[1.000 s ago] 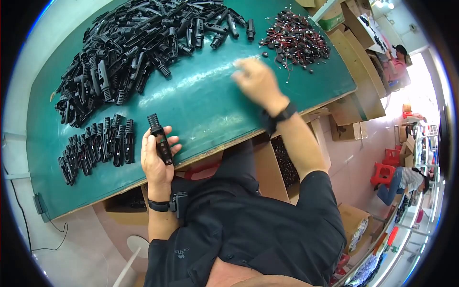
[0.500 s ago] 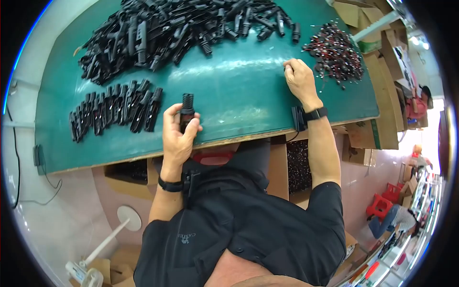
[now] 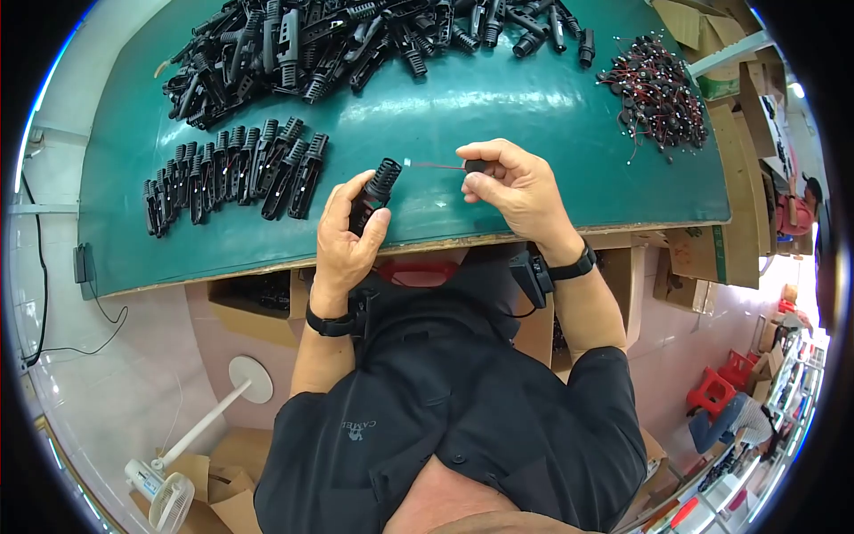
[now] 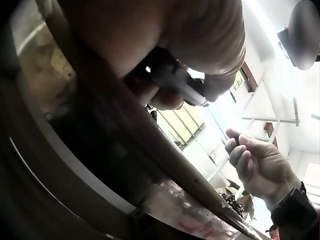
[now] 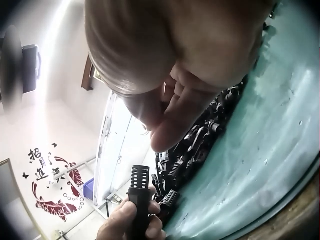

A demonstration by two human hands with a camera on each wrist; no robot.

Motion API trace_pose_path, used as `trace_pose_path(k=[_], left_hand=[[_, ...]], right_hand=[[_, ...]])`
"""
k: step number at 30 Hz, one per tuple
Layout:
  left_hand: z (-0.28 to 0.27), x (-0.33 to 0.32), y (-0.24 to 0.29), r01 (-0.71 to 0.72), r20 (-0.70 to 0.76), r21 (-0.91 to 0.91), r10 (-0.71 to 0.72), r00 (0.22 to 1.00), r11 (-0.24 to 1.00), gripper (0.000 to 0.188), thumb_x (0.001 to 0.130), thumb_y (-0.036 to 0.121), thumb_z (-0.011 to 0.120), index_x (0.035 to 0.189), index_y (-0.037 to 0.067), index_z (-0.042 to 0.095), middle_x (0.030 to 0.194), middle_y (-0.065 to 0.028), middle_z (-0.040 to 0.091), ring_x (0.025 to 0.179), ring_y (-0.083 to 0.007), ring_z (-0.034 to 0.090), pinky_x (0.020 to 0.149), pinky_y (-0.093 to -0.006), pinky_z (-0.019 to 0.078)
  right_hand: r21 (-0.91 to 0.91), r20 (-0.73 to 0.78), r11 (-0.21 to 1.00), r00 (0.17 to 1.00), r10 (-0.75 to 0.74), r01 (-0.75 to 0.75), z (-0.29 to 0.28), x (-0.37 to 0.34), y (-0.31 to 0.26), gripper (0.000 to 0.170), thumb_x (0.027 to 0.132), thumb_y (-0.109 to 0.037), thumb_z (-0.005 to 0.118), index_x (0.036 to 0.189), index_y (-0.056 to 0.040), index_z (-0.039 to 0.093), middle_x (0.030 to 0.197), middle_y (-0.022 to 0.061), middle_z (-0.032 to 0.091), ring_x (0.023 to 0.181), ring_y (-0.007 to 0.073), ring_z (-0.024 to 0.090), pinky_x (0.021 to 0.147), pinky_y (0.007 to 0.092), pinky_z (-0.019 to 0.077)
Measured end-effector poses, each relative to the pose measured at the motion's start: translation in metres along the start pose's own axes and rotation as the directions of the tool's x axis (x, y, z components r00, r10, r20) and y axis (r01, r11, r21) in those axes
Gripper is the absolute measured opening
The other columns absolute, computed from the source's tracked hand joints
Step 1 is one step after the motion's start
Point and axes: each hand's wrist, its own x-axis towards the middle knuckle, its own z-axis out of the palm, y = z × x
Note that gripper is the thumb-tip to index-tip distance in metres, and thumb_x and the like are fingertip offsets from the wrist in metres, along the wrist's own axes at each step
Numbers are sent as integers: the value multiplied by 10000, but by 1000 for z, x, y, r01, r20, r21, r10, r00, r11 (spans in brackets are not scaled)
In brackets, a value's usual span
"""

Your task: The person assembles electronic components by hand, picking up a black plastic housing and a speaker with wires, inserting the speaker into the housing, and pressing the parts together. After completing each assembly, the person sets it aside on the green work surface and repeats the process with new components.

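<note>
My left hand (image 3: 345,247) grips a black plastic housing (image 3: 384,178) with a slotted, ribbed end, tilted up and toward the right. In the right wrist view the ribbed end of this housing (image 5: 140,182) stands above the left thumb. Between thumb and fingers, my right hand (image 3: 527,194) pinches a small black disc (image 3: 475,165). From the disc a thin red wire (image 3: 438,165) runs left to a small white connector (image 3: 407,163), close beside the ribbed end. In the left wrist view the right hand (image 4: 266,172) appears with bent fingers; the left fingers partly hide the housing.
Many similar housings lie heaped (image 3: 289,58) at the back of the green table (image 3: 427,209). Several more stand in a slanted row (image 3: 267,169) at left. A pile of wired black discs (image 3: 658,93) lies at right. Cardboard boxes (image 3: 253,307) sit below the table's front edge.
My right hand has come back from beside the disc pile toward the left hand, bringing a wired disc. The left hand has turned the housing so its ribbed end leans right.
</note>
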Motion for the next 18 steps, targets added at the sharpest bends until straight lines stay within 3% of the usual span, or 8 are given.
trace_pose_path(k=[4, 6, 8, 11, 15, 18], left_hand=[[1, -8, -12, 34, -15, -139, -36, 999, 990, 526, 920, 130, 836, 1401, 35, 647, 1126, -71, 664, 948, -169, 611, 882, -305, 515], [1, -12, -13, 105, -8, -280, -111, 994, 954, 557, 898, 144, 875, 1398, 38, 653, 1147, -65, 671, 969, -164, 619, 892, -306, 518], [-3, -11, -14, 70, -3, -255, -74, 997, 964, 568, 888, 149, 888, 1392, 35, 654, 1160, -63, 674, 981, -162, 623, 905, -301, 517], [-8, -8, -18, -3, 18, -212, 7, 1000, 977, 591, 867, 159, 916, 1382, 29, 655, 1186, -58, 680, 1005, -160, 631, 929, -291, 514], [-9, -8, -20, -33, 66, -177, 45, 997, 984, 618, 885, 161, 901, 1418, 33, 616, 1245, -78, 690, 1108, -172, 650, 996, -293, 513], [-3, -9, -14, 31, 94, -437, 11, 995, 899, 628, 897, 165, 887, 1433, 48, 582, 1328, -117, 690, 1282, -229, 623, 1095, -338, 487]], right_hand=[[92, -12, 995, 999, 42, -40, 6, -7, -15, 253, 1027, 5, 682, 1279, 26, 688, 1051, 54, 686, 854, 98, 718, 746, 245, 625], [24, 6, 1000, 1000, 1, -1, 3, -11, -25, 232, 1037, -20, 682, 1264, 28, 694, 985, 54, 698, 806, 92, 715, 705, 232, 617], [-3, 17, 1000, 1000, -18, 18, -1, -13, -32, 224, 1042, -33, 682, 1256, 28, 698, 953, 54, 704, 782, 89, 713, 685, 225, 613], [-78, 166, 989, 980, -111, 125, -8, -16, -41, 222, 1048, -76, 686, 1243, 29, 706, 901, 60, 720, 733, 84, 711, 640, 218, 597], [-4, 245, 996, 965, -88, 92, -10, -22, -46, 231, 1039, -105, 690, 1224, 29, 718, 881, 60, 731, 711, 83, 710, 613, 215, 582], [32, 249, 995, 963, -104, 99, -7, -23, -50, 212, 1017, -88, 694, 1187, 32, 733, 871, 56, 733, 687, 81, 706, 596, 213, 571]])
